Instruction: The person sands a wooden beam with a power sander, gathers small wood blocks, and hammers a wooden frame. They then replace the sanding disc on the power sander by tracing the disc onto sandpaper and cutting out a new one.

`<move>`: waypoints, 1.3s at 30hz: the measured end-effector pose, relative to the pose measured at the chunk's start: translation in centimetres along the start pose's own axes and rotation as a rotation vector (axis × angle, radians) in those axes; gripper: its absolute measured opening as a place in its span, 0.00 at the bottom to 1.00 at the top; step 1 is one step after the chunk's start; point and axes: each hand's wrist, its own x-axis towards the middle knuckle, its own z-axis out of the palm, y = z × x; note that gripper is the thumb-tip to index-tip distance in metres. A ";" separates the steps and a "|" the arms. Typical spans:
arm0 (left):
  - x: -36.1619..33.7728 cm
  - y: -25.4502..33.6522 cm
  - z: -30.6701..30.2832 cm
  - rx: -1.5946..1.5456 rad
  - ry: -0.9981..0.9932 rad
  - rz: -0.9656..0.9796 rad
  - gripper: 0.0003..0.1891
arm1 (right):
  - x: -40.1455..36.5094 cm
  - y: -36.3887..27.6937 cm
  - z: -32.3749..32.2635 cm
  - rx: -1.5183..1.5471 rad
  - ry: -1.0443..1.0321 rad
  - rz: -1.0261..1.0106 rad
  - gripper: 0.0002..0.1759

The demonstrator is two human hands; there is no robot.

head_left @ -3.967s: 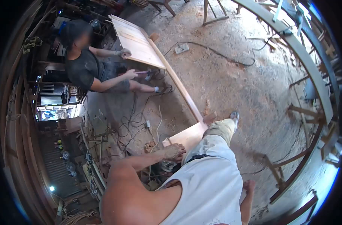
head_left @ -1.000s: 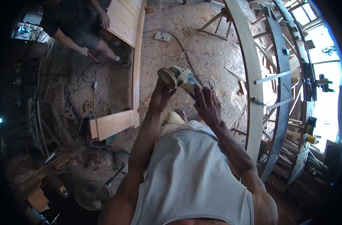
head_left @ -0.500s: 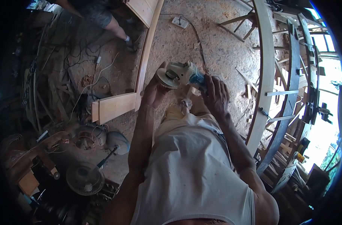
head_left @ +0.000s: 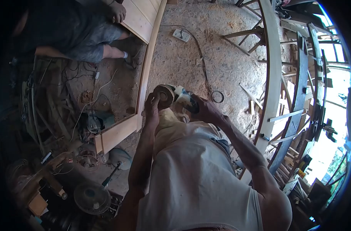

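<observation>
Both hands are up at chest height on the white-and-blue angle grinder, held in the air just to the right of the near end of the long pale wooden frame that lies on the sawdust floor. The left hand is curled round the rim of the round brown disc at the tool's head, fingertips pinching its edge. The right hand is wrapped tight about the grinder body, fingers closed on the casing. The disc faces up towards the camera, so the work looks to be at the disc itself. To my eye the sound way is a firm right-hand clamp so the body cannot twist, while the left turns or seats the disc by its rim, not its face. I cannot tell whether the switch is under the right fingers; they are best clear of it. A dark cable runs over the floor right of the frame towards a white power strip, and whether the grinder is plugged in there is not visible. I would want it unplugged with fingers on the disc. At the frame's far end, on its left side, a co-worker's hand rests on the boards, well apart from the tool.
</observation>
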 end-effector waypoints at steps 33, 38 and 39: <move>24.8 10.4 5.7 0.311 -0.259 -0.162 0.25 | 20.1 0.7 -8.8 0.006 -0.141 0.408 0.37; 25.9 6.0 3.8 0.408 -0.200 -0.226 0.25 | 23.5 5.2 -12.9 -0.165 -0.219 0.393 0.35; 26.0 5.9 3.5 0.481 -0.182 -0.256 0.24 | 23.9 6.2 -14.2 -0.203 -0.232 0.395 0.34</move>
